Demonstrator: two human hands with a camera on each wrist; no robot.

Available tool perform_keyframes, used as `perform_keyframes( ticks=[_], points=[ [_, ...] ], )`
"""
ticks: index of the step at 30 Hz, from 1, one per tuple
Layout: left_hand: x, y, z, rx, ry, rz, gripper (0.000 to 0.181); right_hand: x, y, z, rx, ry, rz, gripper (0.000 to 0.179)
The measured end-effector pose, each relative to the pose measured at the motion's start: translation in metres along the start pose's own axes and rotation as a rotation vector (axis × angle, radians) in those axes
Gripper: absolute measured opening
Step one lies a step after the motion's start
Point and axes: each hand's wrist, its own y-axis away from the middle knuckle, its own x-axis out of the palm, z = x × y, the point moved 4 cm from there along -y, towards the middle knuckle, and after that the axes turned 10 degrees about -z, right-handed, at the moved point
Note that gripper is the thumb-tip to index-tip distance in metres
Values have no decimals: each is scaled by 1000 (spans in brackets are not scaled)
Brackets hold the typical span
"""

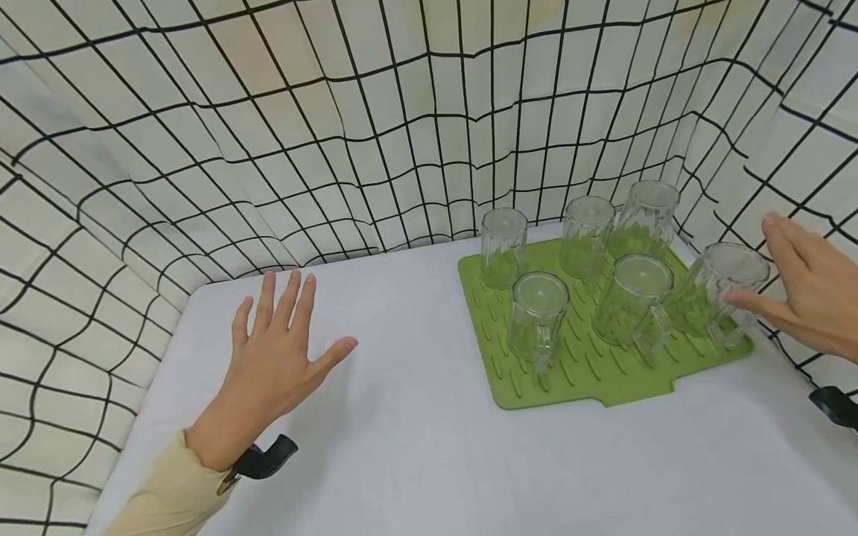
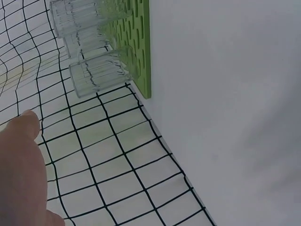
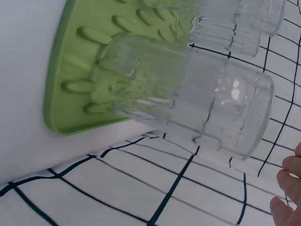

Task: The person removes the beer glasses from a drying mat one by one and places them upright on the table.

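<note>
Several clear glass mugs stand upside down on a green drying mat [image 1: 583, 387]. My right hand [image 1: 811, 286] hovers at the rightmost mug [image 1: 727, 272], its fingers extended and its thumb overlapping that mug in the head view. In the right wrist view this mug [image 3: 197, 94] stands near the mat's corner, and the fingertips [image 3: 291, 179] show apart from it. Over the left part of the table is my left hand [image 1: 275, 361], fingers spread and holding nothing. Nearest to it are the front left mug [image 1: 536, 320] and the back left mug [image 1: 503, 249].
A white cloth covers the table [image 1: 402, 417]. Behind it and along both sides hangs white fabric with a black grid [image 1: 375, 149], close to the mat's back and right edges. Two more mugs, a middle one [image 1: 586, 238] and a corner one [image 1: 646, 216], stand at the back.
</note>
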Motion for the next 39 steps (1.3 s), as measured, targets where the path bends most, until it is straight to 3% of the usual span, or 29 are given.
perform_keyframes(
  ticks=[6,9,15,20,27,34,39],
  points=[
    [5,-1,-10,27,22,-31,103,4,11,-9,31,-8,-74,112],
    [9,-1,-14,38,47,-36,102,8,16,-11,48,-26,-59,108],
    [19,-3,-26,74,80,-30,101,24,28,-11,91,-23,63,102],
    [23,-4,-36,98,92,-15,102,36,40,-11,68,-37,92,100],
    [31,-3,-48,123,132,-5,101,56,54,-16,70,-63,202,102],
    [44,-4,-70,213,181,-70,93,78,77,-21,84,-69,267,108],
    [54,-1,-92,292,316,-125,81,88,88,-18,82,-109,328,102]
  ],
)
